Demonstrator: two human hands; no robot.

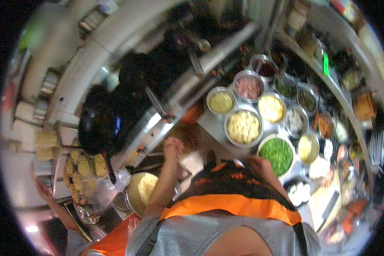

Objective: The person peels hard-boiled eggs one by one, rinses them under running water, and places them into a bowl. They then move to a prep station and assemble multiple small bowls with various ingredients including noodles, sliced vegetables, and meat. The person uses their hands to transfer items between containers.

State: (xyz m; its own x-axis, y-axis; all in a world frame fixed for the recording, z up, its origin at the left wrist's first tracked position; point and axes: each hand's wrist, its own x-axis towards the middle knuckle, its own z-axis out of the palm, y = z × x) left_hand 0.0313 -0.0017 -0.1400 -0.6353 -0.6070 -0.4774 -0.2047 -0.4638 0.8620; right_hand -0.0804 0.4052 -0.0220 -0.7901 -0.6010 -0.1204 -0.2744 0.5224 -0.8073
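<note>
My left hand (173, 144) hangs in front of the stove's front edge (156, 126), blurred, its fingers drawn in; whether it holds anything I cannot tell. Beside the bowl of chopped greens (276, 154), my right hand (258, 162) is close to my body, partly in shadow, and its fingers are not clear. Beyond that bowl stand a bowl of pale cut pieces (244, 127), a bowl of yellow food (271, 108) and a bowl of pink sliced food (249, 86). A dark wok (96, 121) with a black handle rests at the stove's left end.
At left, another person's arm (56, 204) reaches past several noodle portions (83, 169). A metal bowl of noodles (136, 192) stands by my left forearm. To the right lie a cutting board (315, 201) with a knife (330, 204), and stacked plates (377, 147).
</note>
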